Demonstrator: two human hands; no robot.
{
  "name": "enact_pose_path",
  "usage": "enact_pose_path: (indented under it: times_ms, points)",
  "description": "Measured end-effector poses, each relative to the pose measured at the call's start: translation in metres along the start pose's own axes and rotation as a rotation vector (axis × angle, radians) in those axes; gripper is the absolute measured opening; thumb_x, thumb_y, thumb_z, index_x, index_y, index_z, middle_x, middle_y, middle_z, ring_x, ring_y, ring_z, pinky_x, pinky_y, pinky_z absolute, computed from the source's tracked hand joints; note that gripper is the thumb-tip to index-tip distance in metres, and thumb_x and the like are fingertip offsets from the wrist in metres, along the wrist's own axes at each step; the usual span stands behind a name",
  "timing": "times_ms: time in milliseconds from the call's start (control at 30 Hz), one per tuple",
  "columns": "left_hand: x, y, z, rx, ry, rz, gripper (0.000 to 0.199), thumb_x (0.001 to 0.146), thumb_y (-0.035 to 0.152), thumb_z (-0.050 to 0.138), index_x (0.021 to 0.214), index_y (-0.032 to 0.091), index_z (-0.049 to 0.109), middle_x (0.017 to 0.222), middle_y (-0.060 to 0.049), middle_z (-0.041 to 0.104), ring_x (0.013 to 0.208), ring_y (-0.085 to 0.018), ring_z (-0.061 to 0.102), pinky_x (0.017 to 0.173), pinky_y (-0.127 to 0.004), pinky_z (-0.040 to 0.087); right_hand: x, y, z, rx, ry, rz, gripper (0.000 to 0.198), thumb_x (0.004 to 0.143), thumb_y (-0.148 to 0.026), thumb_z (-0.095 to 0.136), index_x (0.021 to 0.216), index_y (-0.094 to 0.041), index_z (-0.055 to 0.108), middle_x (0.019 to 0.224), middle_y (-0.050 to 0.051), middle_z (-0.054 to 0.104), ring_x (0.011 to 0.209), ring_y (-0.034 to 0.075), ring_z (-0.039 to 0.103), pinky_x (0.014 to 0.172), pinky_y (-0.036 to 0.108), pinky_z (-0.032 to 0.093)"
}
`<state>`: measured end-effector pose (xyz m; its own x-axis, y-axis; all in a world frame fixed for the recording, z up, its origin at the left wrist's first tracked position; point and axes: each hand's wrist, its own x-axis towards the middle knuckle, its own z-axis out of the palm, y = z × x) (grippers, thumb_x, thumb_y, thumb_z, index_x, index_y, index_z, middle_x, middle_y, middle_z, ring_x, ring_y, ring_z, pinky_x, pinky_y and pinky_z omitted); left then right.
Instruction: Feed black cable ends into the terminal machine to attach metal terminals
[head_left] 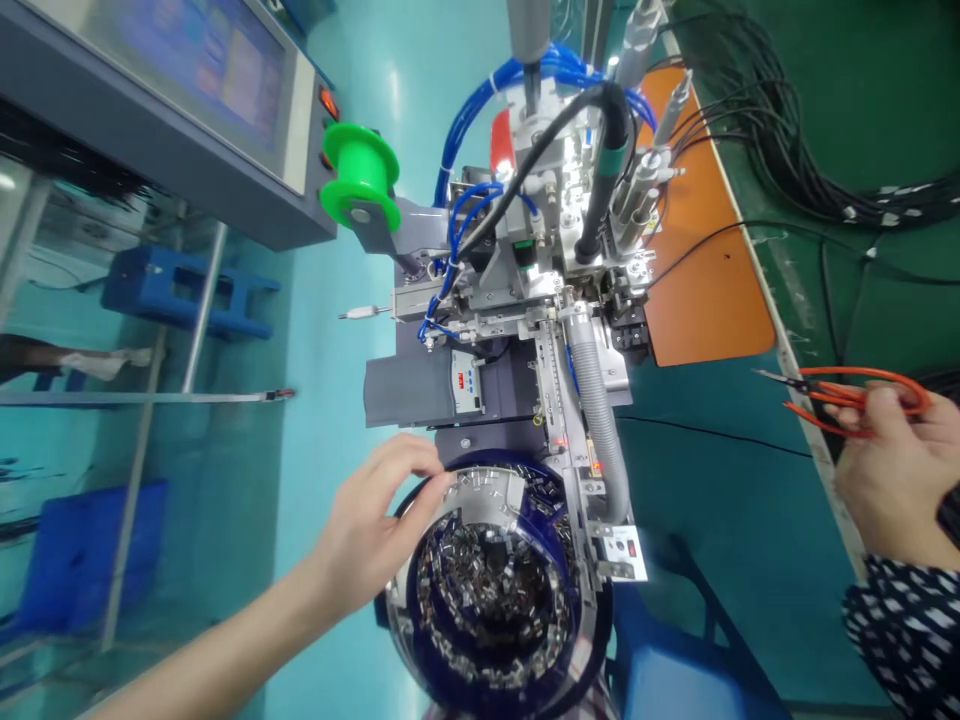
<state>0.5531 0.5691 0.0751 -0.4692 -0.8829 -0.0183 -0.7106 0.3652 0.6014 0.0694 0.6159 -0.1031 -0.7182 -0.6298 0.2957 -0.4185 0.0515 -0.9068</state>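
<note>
Lowest and closest, seen from the head camera, is a round dark blue bowl (551,545) holding many small shiny metal pieces (499,590). The person's bare left hand (371,515) reaches over its left side, thumb and fingertips close together at the upper rim; whether anything is pinched between them I cannot tell. The right hand is out of view.

A straight metal track (551,385) leads from the bowl up to a machine (517,270) with blue tubes, and a ribbed grey hose (596,400) runs beside the track. Left of the machine's upper part are a bright green spool (361,175) and a grey-framed screen (206,70). Farther right, a co-worker's hand (892,470), patterned sleeve below it, grips an orange-handled tool (829,388), its pointed tip near the pale edge of a green table (900,80). Black cables (787,130) lie on that table.
</note>
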Motion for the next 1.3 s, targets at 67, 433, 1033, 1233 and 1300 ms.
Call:
enact_pose_path:
  times_ms: [67,433,1033,1233,1300]
  points:
    - [-0.006,-0.001,-0.003,-0.021,0.019,-0.034,0.012,0.092,0.010,0.052,0.085,0.019,0.055,0.080,0.000,0.060,0.077,-0.012,0.057,0.069,-0.025,0.048,-0.014,-0.038,0.007,0.191,0.060,0.182,0.040,0.062,-0.040,0.084,0.064,-0.024,0.048,0.060,-0.003,0.051,0.042,0.013,0.054,0.049,0.036,0.051]
    - [-0.028,-0.050,0.002,-0.077,0.113,-0.321,0.014,0.093,0.026,0.054,0.082,0.019,0.059,0.079,-0.002,0.064,0.075,-0.015,0.060,0.067,-0.026,0.049,-0.073,-0.195,0.111,-0.397,-0.439,-0.500,0.016,0.088,-0.022,0.065,0.103,-0.024,0.067,0.081,0.001,0.071,0.065,0.014,0.065,0.059,0.025,0.049]
    - [-0.059,-0.134,0.014,-0.130,0.101,-0.409,0.010,0.091,0.032,0.058,0.086,0.024,0.061,0.082,0.003,0.065,0.072,-0.013,0.059,0.064,-0.023,0.047,-0.065,-0.209,0.186,-0.821,-0.398,-0.883,0.015,0.090,-0.035,0.061,0.088,-0.022,0.068,0.060,-0.001,0.054,0.063,0.018,0.054,0.063,0.032,0.030]
    - [-0.058,-0.140,0.013,-0.121,0.087,-0.396,0.010,0.091,0.032,0.058,0.086,0.024,0.060,0.083,0.003,0.065,0.071,-0.011,0.058,0.065,-0.020,0.045,-0.066,-0.211,0.196,-0.960,-0.405,-0.929,0.019,0.089,-0.038,0.060,0.082,-0.021,0.064,0.060,-0.002,0.048,0.057,0.016,0.047,0.063,0.033,0.029]
    - [-0.056,-0.139,0.012,-0.123,0.087,-0.391,0.011,0.091,0.033,0.058,0.086,0.024,0.060,0.083,0.003,0.064,0.070,-0.010,0.058,0.065,-0.020,0.044,-0.067,-0.215,0.197,-0.973,-0.416,-0.937,0.021,0.090,-0.039,0.058,0.082,-0.021,0.064,0.060,-0.001,0.047,0.056,0.016,0.045,0.063,0.033,0.029]
